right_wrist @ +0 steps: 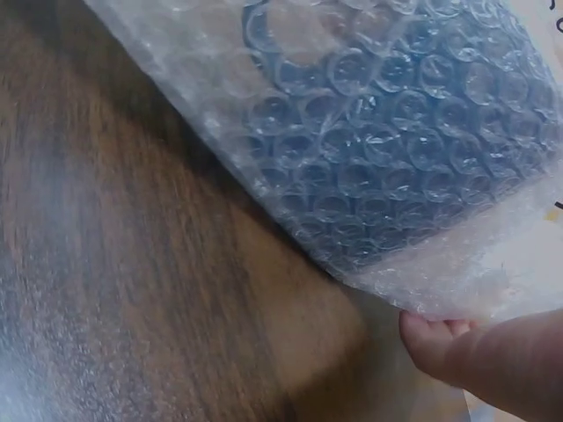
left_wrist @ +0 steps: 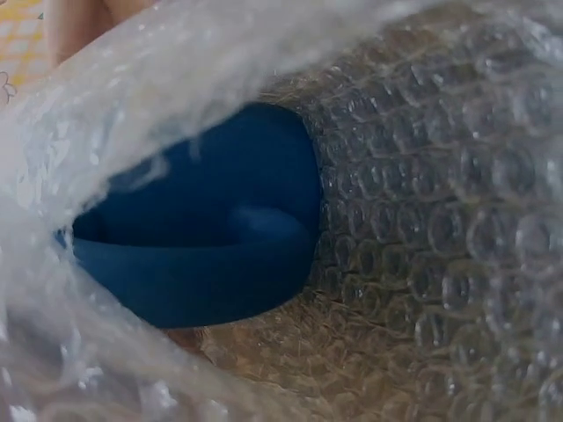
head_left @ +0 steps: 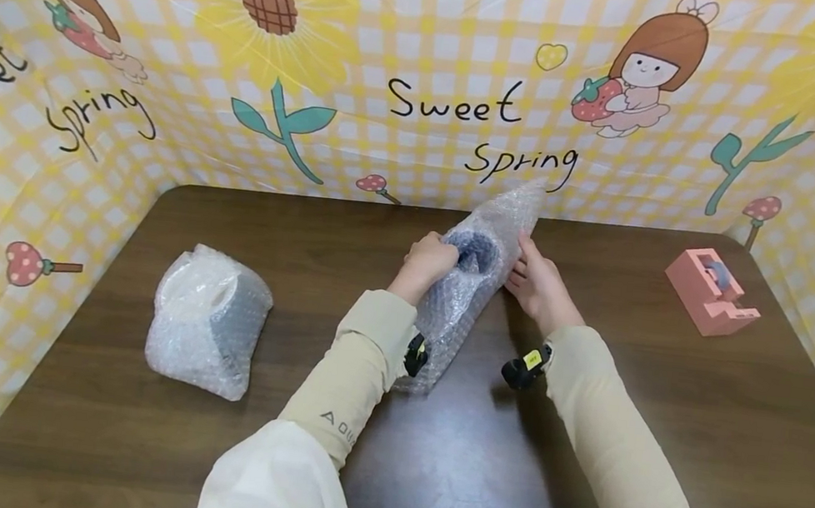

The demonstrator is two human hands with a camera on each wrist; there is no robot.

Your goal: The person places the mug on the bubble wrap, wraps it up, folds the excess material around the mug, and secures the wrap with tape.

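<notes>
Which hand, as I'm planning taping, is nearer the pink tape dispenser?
Right. The right hand is left of the tape dispenser; the left hand is farther left; both touch bubble wrap.

2 beige sleeves [head_left: 357, 366], white upper sleeves [head_left: 282, 491], 2 black wrist cameras [head_left: 517, 374].

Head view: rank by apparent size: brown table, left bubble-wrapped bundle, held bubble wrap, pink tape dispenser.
1. Brown table
2. Left bubble-wrapped bundle, held bubble wrap: too close to rank; the wrap is partly covered
3. Pink tape dispenser
</notes>
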